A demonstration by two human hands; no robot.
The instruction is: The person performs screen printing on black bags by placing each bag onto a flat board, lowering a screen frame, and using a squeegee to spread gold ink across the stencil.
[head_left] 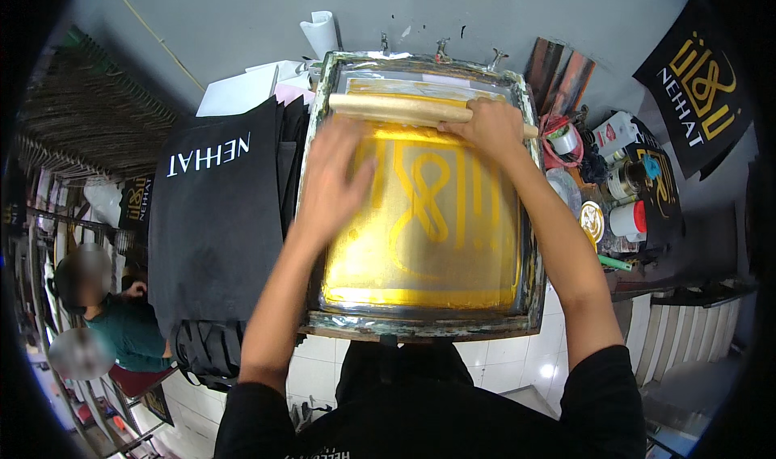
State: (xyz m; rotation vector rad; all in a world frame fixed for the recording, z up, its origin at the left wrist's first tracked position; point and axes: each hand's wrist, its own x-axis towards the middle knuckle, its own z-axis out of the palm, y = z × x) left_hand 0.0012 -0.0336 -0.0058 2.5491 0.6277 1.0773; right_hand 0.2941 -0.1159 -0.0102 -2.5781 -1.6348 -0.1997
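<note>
Head view: we locate the wooden-handled squeegee point(396, 108) near the twelve o'clock edge of the screen-printing frame point(420, 328), lying across the mesh point(364, 257), which carries gold ink and a looped gold design. Its long axis runs roughly from nine to three o'clock, with the right end dipping slightly toward four.

Right hand point(491, 126): we observe it grasping the squeegee toward its three o'clock end, fingers curled over the bar. From this hand, most of the bar extends toward nine o'clock.

Left hand point(330, 172): we see it blurred, unclenched, with the thumb spread from the fingers. The squeegee's nine o'clock end lies at about twelve to one o'clock from it, just beyond the fingertips. We cannot tell whether they touch the bar. The right hand is therefore the nearer of the two, being already in contact.

Surroundings: we note metal hinge clamps point(442, 52) beyond the frame at twelve o'clock, a stack of black fabric pieces point(218, 216) with white lettering at nine, and a white tub with a red lid point(626, 220) at three to four. A co-worker point(121, 325) in green is at eight o'clock.
</note>
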